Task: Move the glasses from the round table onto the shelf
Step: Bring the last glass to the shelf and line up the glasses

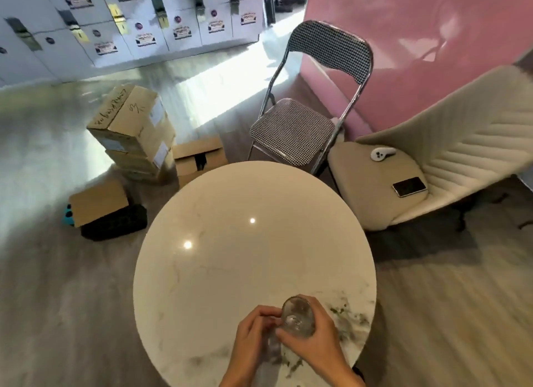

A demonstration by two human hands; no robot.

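Your right hand [313, 336] is wrapping its fingers [288, 341] around a clear glass [297, 317] above the near edge of the round counter [253, 242], while your left hand [253, 333] is curling beside it, perhaps on a blurred second glass [272, 347]. Smooth glass could be slipping, or the two clinking together.

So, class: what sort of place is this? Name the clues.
Probably an office storeroom or break area. White labelled lockers line the far wall, taped brown cardboard boxes are stacked on the floor, and a houndstooth folding chair stands beside a round white marble table.
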